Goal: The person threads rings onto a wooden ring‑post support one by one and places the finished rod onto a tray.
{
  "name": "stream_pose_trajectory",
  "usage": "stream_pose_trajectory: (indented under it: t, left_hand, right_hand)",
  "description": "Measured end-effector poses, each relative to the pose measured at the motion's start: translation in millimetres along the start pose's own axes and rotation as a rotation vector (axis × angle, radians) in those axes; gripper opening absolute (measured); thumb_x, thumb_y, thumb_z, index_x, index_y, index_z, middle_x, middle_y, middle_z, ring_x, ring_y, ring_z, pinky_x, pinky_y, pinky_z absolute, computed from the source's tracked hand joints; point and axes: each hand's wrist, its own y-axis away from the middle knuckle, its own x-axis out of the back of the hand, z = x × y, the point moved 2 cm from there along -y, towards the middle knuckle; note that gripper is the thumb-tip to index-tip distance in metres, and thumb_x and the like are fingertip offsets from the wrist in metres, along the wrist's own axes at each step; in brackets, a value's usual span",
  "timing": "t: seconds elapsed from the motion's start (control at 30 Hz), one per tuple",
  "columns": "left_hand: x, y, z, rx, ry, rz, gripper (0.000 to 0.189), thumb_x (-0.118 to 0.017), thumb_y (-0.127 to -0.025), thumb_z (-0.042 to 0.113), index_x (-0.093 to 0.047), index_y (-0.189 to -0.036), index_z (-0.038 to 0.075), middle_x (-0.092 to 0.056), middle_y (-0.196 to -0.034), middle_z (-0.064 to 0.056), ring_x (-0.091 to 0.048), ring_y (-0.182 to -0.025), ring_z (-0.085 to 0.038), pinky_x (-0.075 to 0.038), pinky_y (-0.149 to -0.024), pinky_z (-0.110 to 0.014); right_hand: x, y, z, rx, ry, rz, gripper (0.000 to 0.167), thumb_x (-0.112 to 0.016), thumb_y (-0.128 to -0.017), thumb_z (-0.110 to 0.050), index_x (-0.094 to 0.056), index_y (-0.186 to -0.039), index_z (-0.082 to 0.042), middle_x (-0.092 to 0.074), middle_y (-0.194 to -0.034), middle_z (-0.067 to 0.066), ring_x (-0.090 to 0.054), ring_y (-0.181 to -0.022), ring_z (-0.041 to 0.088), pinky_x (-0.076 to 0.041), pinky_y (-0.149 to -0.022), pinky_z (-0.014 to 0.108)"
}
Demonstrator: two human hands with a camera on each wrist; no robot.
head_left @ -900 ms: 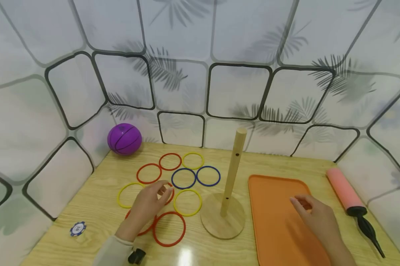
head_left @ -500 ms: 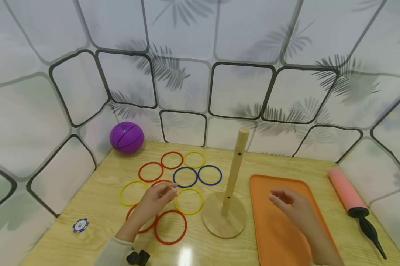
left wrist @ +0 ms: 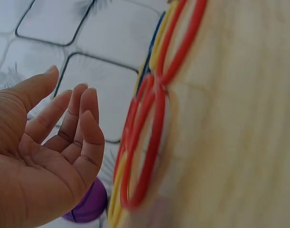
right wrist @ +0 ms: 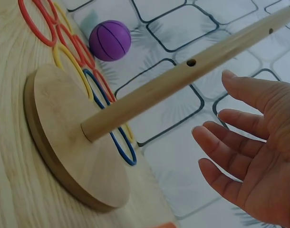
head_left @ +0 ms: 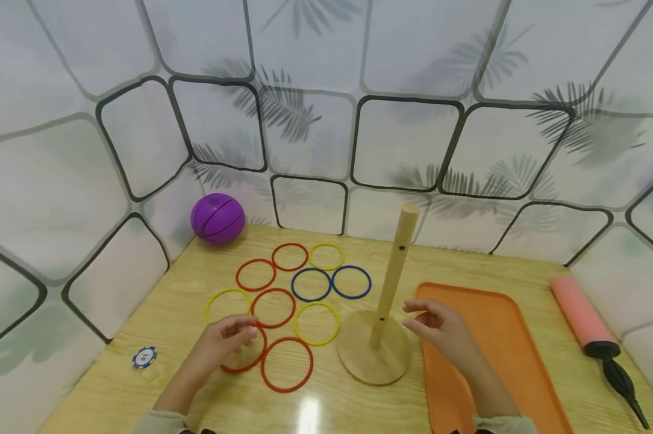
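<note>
While the left hand (head_left: 223,340) and the right hand (head_left: 440,328) hover empty and loosely spread, I'd pinch only the red ring (head_left: 250,368) nearest the left, by its rim.

Wood-grain table (head_left: 381,410): rings (head_left: 287,390), post stand (head_left: 394,274), tray (head_left: 513,355), ball (head_left: 218,219), chip (head_left: 144,357), pump (head_left: 581,316).

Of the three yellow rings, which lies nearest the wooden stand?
The frontmost yellow ring, beside the stand's round base; the rear one and the left one lie farther off.
</note>
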Motion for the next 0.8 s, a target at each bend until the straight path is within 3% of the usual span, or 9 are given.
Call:
stream_pose_trajectory:
  t: [0.27,0.4,0.63,0.8]
  left_hand:
    - [35.6,17.2,-25.4,0.103,-0.015,0.115,0.045,-0.067,-0.089,0.02,-0.055,-0.127,-0.001,-0.065,-0.09,-0.007,-0.059,-0.074,-0.013,-0.051,-0.064,-0.025]
    - [46.9,21.2,-34.4,0.15,0.038,0.136,0.047,-0.067,-0.089,0.017,-0.053,-0.129,-0.004,-0.065,-0.091,-0.005,-0.062,-0.076,-0.012,-0.052,-0.065,-0.025]
    - [55.3,19.8,-45.6,0.201,0.2,0.127,0.046,-0.065,-0.089,0.009,-0.05,-0.129,-0.007,-0.068,-0.093,-0.002,-0.066,-0.078,-0.014,-0.053,-0.061,-0.024]
    - [53.5,15.3,-45.0,0.225,0.14,0.145,0.045,-0.071,-0.085,0.013,-0.056,-0.124,-0.005,-0.069,-0.085,-0.001,-0.064,-0.071,-0.012,-0.048,-0.053,-0.021]
  right_hand:
    - [-12.6,-3.6,1.7,0.002,-0.073,-0.041,0.039,-0.069,-0.086,-0.008,-0.057,-0.121,0.003,-0.061,-0.106,0.003,-0.059,-0.077,0.006,-0.049,-0.059,0.022]
    - [-19.1,-5.7,3.9,0.025,-0.133,-0.067,0.036,-0.068,-0.085,-0.003,-0.057,-0.118,0.007,-0.062,-0.104,-0.001,-0.059,-0.077,0.006,-0.05,-0.06,0.023]
    - [-27.6,-6.0,9.5,0.016,-0.15,-0.093,0.029,-0.068,-0.085,-0.001,-0.061,-0.11,0.011,-0.064,-0.098,0.002,-0.06,-0.077,0.007,-0.052,-0.064,0.026]
    - [-31.9,-6.2,13.5,0.032,-0.155,-0.108,0.026,-0.067,-0.085,0.0,-0.061,-0.107,0.012,-0.065,-0.094,-0.004,-0.062,-0.077,0.01,-0.053,-0.064,0.025]
